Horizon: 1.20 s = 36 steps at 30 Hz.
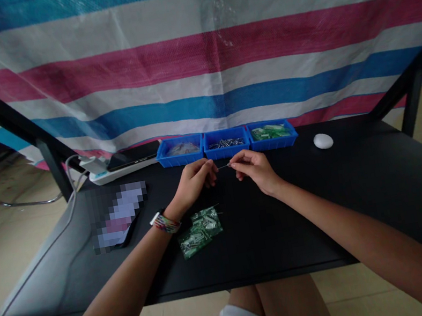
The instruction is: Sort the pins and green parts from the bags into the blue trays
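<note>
A thin metal piece (223, 166), perhaps a pin, is pinched at its ends by the left hand (198, 176) and the right hand (256, 169). At twelve o'clock from it, small metal parts (227, 143) are held in a blue bin (228, 151); at seven, green packets (203, 228) are laid on the black table (286, 237).

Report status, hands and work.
Left hand, right hand: both pinching thin silvery metal rod. Green plastic packets lie nearer the body. Blue plastic bins just beyond, not blocking.

Bins (228, 151) are blue, packets (200, 231) green, the tabletop (274, 239) black, the sheet (161, 60) striped blue, white and pink.
</note>
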Tool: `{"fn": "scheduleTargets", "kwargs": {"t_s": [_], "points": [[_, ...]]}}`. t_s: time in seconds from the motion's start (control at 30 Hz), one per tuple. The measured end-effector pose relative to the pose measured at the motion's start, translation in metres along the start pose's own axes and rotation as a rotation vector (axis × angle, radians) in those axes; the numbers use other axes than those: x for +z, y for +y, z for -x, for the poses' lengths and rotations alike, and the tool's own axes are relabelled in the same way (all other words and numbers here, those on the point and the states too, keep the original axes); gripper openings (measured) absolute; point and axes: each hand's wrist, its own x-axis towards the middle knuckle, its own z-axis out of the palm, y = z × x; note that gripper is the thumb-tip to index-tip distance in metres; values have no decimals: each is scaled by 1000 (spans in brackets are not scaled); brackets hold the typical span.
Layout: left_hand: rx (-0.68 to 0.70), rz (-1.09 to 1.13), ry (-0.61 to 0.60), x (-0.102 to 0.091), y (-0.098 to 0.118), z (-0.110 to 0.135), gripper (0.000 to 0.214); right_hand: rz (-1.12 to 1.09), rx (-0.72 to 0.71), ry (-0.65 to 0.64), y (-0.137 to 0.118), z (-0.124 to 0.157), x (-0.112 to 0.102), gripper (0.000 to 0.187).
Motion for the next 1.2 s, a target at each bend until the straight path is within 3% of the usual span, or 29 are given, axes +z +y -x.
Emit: {"fn": "scheduleTargets", "kwargs": {"t_s": [0.37, 0.73, 0.97, 1.2], "points": [[-39, 7, -38, 0, -1, -1, 37, 59, -63, 68, 5, 1, 3, 20], [79, 61, -12, 1, 3, -2, 17, 48, 6, 31, 4, 0, 1, 25], [137, 90, 37, 2, 3, -1, 16, 63, 54, -34, 1, 1, 1, 41], [134, 50, 46, 5, 1, 1, 18, 88, 59, -53, 2, 1, 1, 35]]}}
